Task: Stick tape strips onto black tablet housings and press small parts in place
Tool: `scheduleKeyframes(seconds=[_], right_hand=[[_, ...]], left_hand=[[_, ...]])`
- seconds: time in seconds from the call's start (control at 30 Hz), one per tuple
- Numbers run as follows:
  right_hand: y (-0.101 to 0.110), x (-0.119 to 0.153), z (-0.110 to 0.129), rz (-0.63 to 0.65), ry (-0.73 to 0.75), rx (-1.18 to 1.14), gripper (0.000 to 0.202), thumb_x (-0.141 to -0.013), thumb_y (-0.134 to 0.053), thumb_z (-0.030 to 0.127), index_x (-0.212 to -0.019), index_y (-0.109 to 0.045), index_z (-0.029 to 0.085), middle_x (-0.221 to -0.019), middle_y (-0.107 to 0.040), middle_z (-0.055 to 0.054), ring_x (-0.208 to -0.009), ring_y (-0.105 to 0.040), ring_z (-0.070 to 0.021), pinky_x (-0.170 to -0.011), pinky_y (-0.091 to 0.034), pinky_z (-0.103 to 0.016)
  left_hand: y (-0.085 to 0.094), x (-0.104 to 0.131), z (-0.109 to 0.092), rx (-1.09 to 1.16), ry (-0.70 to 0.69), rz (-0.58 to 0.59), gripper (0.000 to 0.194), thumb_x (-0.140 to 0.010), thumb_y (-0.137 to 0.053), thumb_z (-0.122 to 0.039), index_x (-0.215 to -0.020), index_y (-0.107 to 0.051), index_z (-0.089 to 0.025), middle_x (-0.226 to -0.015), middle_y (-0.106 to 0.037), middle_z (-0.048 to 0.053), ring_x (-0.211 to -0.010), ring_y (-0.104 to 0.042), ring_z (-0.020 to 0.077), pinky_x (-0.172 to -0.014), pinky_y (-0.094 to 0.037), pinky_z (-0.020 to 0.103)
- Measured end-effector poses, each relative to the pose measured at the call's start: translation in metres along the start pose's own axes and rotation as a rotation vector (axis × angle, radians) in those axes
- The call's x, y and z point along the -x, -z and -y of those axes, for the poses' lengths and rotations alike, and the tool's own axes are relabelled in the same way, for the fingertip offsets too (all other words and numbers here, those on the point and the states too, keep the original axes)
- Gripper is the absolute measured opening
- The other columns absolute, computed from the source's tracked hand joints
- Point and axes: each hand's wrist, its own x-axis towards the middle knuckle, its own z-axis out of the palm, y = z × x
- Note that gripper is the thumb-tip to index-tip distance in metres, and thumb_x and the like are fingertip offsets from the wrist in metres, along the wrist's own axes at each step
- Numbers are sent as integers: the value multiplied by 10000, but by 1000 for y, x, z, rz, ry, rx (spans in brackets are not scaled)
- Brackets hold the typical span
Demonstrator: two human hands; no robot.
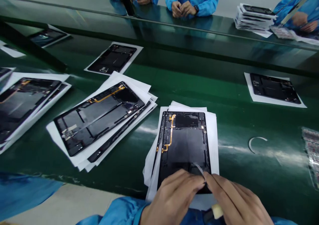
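Observation:
Both hands meet over the lower end of a black tablet housing [186, 145], which lies on white paper sheets [212, 135] at the table's near edge. An orange flex cable [171, 132] runs down the housing's upper left. My left hand [174, 193] and my right hand [234, 198] have their fingertips pinched together around a thin pale strip [198, 168]; its end sticks up between them. A small yellowish piece [217, 211] shows beside my right palm. The fingertips partly hide the strip and the housing's bottom edge.
To the left lie stacked housings with paper [99, 118] and another stack [25, 105]. Single housings lie at the back [113, 58] and right [275, 88]. A curled strip [251, 145] and a clear sheet of small parts [312, 152] are at right. People in blue sleeves sit opposite.

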Motion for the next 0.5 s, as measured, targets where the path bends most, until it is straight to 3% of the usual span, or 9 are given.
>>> scheduleKeyframes(seconds=[0.13,0.27,0.37,0.5], right_hand=[[-3,4,4,20,35,83,369,-894,-370,13,-1087,-673,93,-939,-753,-81,-687,-702,-165,-598,-562,-240],[-10,6,13,30,39,221,303,-878,-409,40,-1019,-677,62,-872,-736,-128,-637,-682,-196,-534,-541,-273],[-12,3,13,7,10,200,336,-884,-344,42,-1018,-652,44,-837,-707,-146,-616,-661,-197,-526,-524,-284],[-24,-7,-4,-8,-180,5,388,-844,-284,-10,-1046,-602,87,-814,-658,-91,-547,-611,-160,-506,-491,-263]], left_hand=[[3,-3,-1,-30,-49,58,251,-951,-382,-35,-1050,-597,-118,-845,-691,88,-707,-628,180,-653,-561,299],[-2,-2,2,-260,-91,126,311,-977,-328,-89,-1149,-588,-83,-962,-712,128,-840,-687,223,-812,-591,369],[0,0,7,-336,-119,148,351,-985,-290,-93,-1177,-583,-107,-1005,-721,112,-895,-698,214,-894,-574,371],[17,22,13,-250,-26,144,308,-1017,-328,-217,-1160,-599,-186,-918,-734,52,-791,-713,179,-754,-598,250]])
